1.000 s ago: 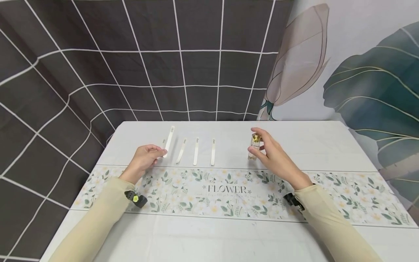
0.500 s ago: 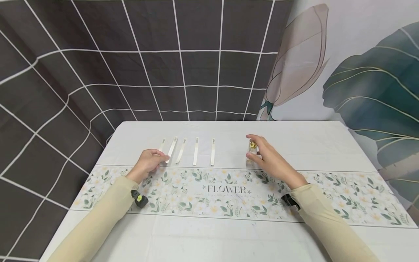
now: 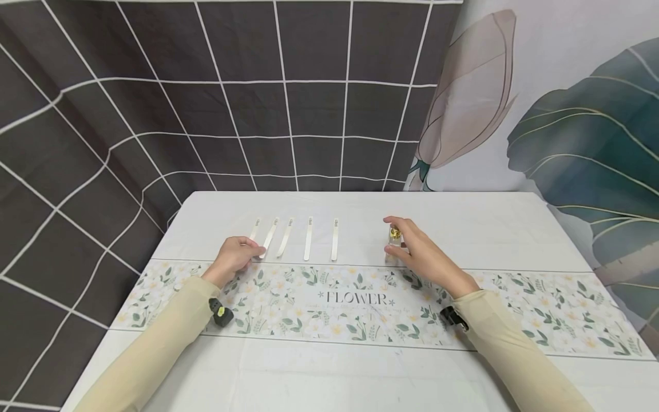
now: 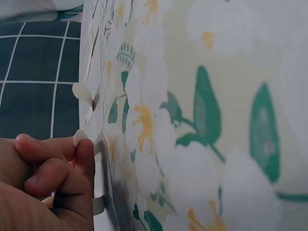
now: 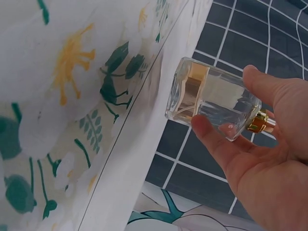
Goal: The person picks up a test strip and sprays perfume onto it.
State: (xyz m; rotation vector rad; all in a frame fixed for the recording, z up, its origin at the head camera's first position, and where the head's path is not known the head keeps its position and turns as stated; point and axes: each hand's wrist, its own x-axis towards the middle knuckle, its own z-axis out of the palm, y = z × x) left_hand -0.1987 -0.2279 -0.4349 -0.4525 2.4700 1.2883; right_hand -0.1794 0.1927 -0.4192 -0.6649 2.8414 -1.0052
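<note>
Dark cloth (image 3: 314,109) ruled with white lines hangs behind a white worktop (image 3: 355,372). The left hand (image 3: 235,258) pinches a pale strip (image 3: 270,236) by its near end; the strip reaches away from the fingertips, second from left in a row with four other strips (image 3: 308,239). Well to the right, the right hand (image 3: 424,256) grips a glass bottle (image 5: 219,89) between thumb and fingers; whether its base touches the worktop I cannot tell. Clear-walled and gold-collared, the bottle shows an amber tint near its base; its liquid level is unclear.
</note>
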